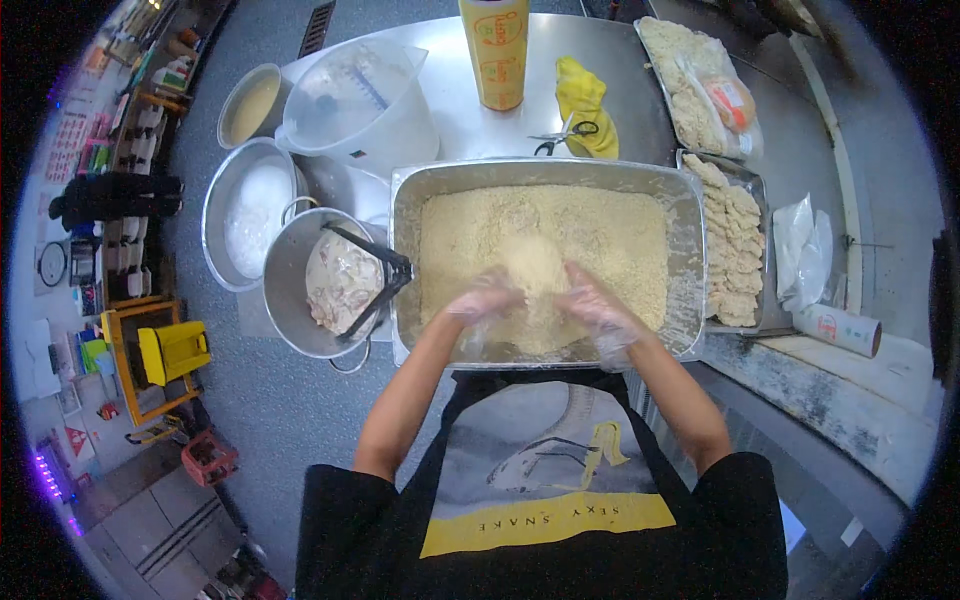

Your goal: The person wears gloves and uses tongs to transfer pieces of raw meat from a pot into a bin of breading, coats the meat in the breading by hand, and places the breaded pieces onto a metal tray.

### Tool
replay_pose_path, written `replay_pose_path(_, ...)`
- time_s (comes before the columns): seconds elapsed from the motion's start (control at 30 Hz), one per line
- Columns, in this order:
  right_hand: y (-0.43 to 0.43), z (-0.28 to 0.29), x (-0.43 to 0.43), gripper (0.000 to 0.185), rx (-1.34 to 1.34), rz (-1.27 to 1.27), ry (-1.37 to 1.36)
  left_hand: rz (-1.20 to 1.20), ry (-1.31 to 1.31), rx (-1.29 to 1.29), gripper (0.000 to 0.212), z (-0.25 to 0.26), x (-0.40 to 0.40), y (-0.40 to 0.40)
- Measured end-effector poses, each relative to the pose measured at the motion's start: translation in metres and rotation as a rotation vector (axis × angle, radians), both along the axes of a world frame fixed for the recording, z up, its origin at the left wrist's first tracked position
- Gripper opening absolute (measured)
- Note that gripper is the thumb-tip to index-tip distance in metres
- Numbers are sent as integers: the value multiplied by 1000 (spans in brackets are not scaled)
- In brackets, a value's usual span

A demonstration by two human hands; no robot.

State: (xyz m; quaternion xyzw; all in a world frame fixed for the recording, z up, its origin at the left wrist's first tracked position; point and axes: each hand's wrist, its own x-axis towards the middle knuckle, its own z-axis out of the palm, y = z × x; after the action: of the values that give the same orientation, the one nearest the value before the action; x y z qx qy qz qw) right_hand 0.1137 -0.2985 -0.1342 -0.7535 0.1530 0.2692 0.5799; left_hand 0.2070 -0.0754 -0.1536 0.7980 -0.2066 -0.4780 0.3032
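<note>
A deep metal pan (686, 262) of pale breading crumbs (622, 217) lies before me. My left hand (495, 298) and my right hand (589, 300), both in clear plastic gloves, are over the crumbs with palms turned inward. Between them is a blurred heap of crumbs (532, 262); whether a piece lies inside it cannot be seen. The fingers are blurred too, and I cannot tell if they grip anything. To the left, a metal pot (281, 300) holds raw meat pieces in pale batter (341, 277), with black tongs (394, 262) across its rim.
Trays of breaded pieces (731, 240) stand right of the pan. Behind it are black-handled scissors (559, 136), a yellow cloth (581, 86) and a tall printed container (499, 60). A plastic measuring jug (397, 112), a bowl of white powder (259, 217) and a bowl of batter (255, 109) are at the upper left.
</note>
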Motion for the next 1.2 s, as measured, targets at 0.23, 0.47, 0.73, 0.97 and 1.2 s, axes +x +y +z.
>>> replay_pose_path(0.23, -89, -27, -22, 44, -1154, 244, -236, -151, -647, 279, 27, 4, 29, 1)
replay_pose_path(0.47, -33, -4, -37, 48, -217, 401, 73, -469, 101, 222, 46, 44, -1, -76)
replay_pose_path(0.73, -89, -23, -4, 49, -698, 75, -407, 256, -214, 57, 72, 36, 29, -58)
replay_pose_path(0.97, -17, -61, 64, 44, -843, -29, -646, 158, -701, 221, 62, 1, 35, -104)
replay_pose_path(1.2, 2, -49, 38, 50, -795, 207, -479, 270, -653, 65, 64, -15, -4, -77)
